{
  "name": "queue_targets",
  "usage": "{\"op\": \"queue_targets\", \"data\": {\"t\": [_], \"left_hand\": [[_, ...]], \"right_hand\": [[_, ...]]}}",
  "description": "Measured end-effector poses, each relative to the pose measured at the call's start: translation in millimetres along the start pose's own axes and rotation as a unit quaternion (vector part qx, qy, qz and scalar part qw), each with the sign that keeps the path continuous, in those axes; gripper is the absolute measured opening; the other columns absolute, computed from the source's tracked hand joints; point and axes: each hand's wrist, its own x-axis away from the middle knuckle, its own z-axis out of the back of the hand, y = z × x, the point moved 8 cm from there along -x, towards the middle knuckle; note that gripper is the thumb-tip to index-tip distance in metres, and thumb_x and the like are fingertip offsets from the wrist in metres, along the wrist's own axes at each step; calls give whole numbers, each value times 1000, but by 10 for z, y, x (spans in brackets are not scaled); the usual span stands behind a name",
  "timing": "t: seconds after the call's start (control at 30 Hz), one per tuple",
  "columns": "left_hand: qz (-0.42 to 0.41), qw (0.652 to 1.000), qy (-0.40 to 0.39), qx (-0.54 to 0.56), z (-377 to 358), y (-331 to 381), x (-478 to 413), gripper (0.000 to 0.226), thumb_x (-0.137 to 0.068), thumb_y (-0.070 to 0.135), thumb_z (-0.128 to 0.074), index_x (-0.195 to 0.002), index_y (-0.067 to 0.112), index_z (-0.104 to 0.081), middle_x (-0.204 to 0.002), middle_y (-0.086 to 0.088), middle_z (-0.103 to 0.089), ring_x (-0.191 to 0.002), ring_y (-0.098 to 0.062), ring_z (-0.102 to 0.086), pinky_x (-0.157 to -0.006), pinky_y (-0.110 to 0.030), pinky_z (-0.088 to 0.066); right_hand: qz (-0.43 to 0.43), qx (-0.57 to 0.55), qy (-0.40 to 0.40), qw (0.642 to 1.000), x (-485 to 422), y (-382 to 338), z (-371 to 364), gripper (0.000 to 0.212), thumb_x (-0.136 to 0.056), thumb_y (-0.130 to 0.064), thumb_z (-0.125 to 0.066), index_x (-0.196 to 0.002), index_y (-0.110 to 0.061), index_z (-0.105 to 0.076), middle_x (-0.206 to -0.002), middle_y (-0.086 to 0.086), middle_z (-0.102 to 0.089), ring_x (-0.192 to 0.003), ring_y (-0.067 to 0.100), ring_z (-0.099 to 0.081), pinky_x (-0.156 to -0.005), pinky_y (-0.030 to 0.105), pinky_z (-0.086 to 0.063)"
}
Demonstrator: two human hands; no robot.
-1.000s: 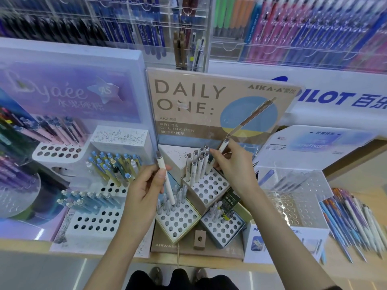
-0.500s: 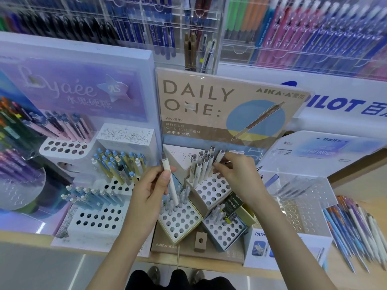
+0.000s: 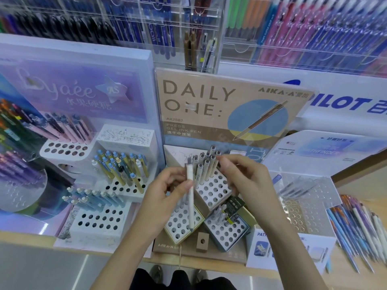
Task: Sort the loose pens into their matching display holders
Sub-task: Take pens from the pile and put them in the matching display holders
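Observation:
My left hand [image 3: 167,191] grips a white pen [image 3: 190,197] almost upright. Its tip hangs over the yellow-edged holder block [image 3: 178,223], which has many bare holes. My right hand [image 3: 243,178] hovers over the upper beige holder block [image 3: 213,191], fingers loosely apart with nothing in them. Its fingertips are beside the tops of several beige pens [image 3: 206,166] standing in that block. A blue-edged block [image 3: 229,233] with a few grey pens lies under my right wrist.
The "DAILY ONE" sign [image 3: 209,105] stands behind the blocks. A white holder with blue and yellow pens [image 3: 119,166] is to the left. At right are a clear acrylic holder [image 3: 303,206] and loose pens [image 3: 356,227] on the shelf.
My right hand set its pen into the upper beige block and let go. My left hand carried the white pen right, toward the middle.

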Motion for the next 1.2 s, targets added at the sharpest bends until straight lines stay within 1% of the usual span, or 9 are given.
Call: {"op": "queue_targets", "data": {"t": [0.1,0.2,0.33,0.47,0.57,0.63,0.7,0.87,1.2], "left_hand": [[2,999,-50,-14,-214,-17,-38,19,-70,34,-67,-87,25,-63,-79,8,-68,-74,-9,-59,-68,-14,-47],[-8,998,-63,-20,-344,4,-68,13,-70,36,-68,-81,30,-65,-79,8,-67,-70,-7,-55,-66,-15,-46],[-58,986,-44,-150,-415,-35,-8,18,-81,44,-60,-97,36,-61,-96,19,-59,-80,-2,-55,-73,-9,-42],[-105,943,-88,-302,-680,-301,186,30,-90,39,-54,-111,20,-64,-119,25,-49,-109,11,-48,-94,0,-27],[-132,900,-109,-401,-799,-535,218,40,-92,32,-57,-128,14,-57,-140,1,-48,-135,-12,-35,-113,-26,-23],[-135,872,-115,-455,-846,-613,208,45,-94,39,-46,-131,15,-55,-143,-4,-46,-137,-23,-30,-109,-46,-25],[-130,859,-112,-482,-866,-653,200,47,-93,40,-39,-129,16,-57,-141,-4,-49,-134,-26,-32,-104,-53,-27],[-93,901,-86,-415,-825,-724,165,46,-95,40,-37,-129,17,-57,-143,0,-45,-137,-19,-31,-112,-42,-29],[-95,905,-94,-405,-830,-700,157,43,-95,38,-43,-130,16,-56,-142,0,-46,-136,-20,-33,-111,-40,-30]], "right_hand": [[-40,-52,-66,996,83,43,-160,12,-88,-31,-67,-95,-24,-72,-59,-11,-56,-52,3,-46,-51,16,-38],[-34,-62,-43,997,111,101,-98,5,-88,-15,-66,-89,-16,-71,-60,-9,-59,-52,4,-50,-51,18,-41],[22,-33,66,997,110,121,298,9,-93,-18,-59,-86,-22,-64,-76,-5,-67,-70,8,-64,-64,19,-51],[94,24,169,981,18,63,630,17,-97,-21,-54,-87,-35,-55,-77,-11,-66,-71,3,-64,-65,10,-47],[124,53,160,978,-124,96,539,14,-98,-17,-52,-93,-30,-54,-77,-12,-63,-74,1,-63,-67,11,-47],[133,70,153,977,-203,153,470,9,-98,-15,-52,-96,-24,-53,-80,-13,-62,-76,2,-63,-69,12,-48],[133,71,143,978,-264,231,437,7,-98,-15,-52,-98,-21,-54,-79,-14,-62,-76,3,-64,-70,15,-50],[127,96,102,982,-347,389,373,6,-97,-14,-53,-98,-19,-55,-81,-16,-61,-77,8,-65,-72,19,-51],[159,227,-1,961,-551,214,69,14,-95,-10,-55,-103,0,-62,-92,10,-65,-79,17,-56,-70,19,-41]]}}
